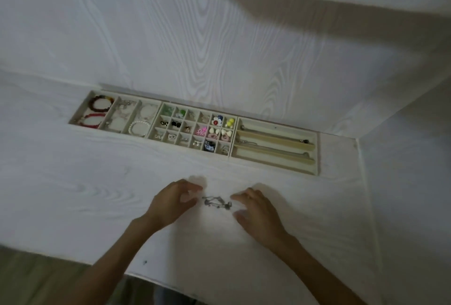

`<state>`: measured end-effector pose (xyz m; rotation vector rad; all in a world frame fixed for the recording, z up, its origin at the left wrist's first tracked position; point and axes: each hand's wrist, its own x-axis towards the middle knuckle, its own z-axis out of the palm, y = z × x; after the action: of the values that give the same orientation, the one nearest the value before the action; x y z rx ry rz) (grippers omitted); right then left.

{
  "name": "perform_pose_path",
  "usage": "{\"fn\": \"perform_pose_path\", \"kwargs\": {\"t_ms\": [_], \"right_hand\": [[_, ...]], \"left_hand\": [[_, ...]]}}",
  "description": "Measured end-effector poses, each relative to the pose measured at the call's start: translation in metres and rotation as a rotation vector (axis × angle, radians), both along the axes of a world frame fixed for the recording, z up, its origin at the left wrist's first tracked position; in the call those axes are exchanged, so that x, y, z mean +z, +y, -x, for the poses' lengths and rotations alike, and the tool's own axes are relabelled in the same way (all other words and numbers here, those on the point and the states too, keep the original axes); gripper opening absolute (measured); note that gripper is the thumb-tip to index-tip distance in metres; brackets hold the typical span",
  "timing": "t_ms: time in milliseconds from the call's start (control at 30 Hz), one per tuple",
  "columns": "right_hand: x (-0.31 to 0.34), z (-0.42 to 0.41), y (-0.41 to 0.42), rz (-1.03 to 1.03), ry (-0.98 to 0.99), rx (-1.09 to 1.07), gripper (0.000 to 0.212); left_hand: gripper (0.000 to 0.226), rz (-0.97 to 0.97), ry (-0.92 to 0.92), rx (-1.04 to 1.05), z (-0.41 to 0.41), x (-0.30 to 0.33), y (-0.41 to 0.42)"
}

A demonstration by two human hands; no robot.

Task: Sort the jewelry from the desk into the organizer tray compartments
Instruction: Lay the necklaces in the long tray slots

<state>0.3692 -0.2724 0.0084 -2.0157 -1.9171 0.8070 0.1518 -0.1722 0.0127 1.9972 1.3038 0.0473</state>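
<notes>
1. Now, I saw the chain (pixel 217 202) lying low in the frame's middle, on the desk (pixel 73 182), its long axis running left-right.
2. My left hand (pixel 170 203) and right hand (pixel 256 209) flanked it, fingers loosely curled, holding nothing, about equally near.
3. I judged its slot was in the tray (pixel 275 168) above, well apart.

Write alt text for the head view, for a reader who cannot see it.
Two bare hands, left hand and right hand, flank a tangled silver chain on a white desk, neither clearly gripping it. Behind, a long organizer tray holds bracelets at left, small earrings in the middle grid, necklaces at right.
</notes>
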Motion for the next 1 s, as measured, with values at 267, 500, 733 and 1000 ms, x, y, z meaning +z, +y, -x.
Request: {"fn": "perform_pose_path", "kwargs": {"t_ms": [267, 500, 733, 1000], "right_hand": [[-0.013, 0.021, 0.002, -0.027, 0.062, -0.152, 0.02], [-0.017, 0.019, 0.003, -0.039, 0.04, -0.218, 0.009], [-0.007, 0.013, 0.01, -0.041, 0.059, -0.162, 0.013], [-0.002, 0.037, 0.037, 0.018, -0.021, -0.03, 0.018]], "left_hand": [[0.025, -0.078, 0.03, 0.026, -0.011, -0.013, -0.023], [0.009, -0.068, 0.045, 0.042, 0.001, -0.014, -0.022], [0.022, -0.1, -0.005, 0.117, -0.007, -0.004, -0.022], [0.027, 0.07, -0.012, 0.107, -0.004, -0.011, -0.011]]}}
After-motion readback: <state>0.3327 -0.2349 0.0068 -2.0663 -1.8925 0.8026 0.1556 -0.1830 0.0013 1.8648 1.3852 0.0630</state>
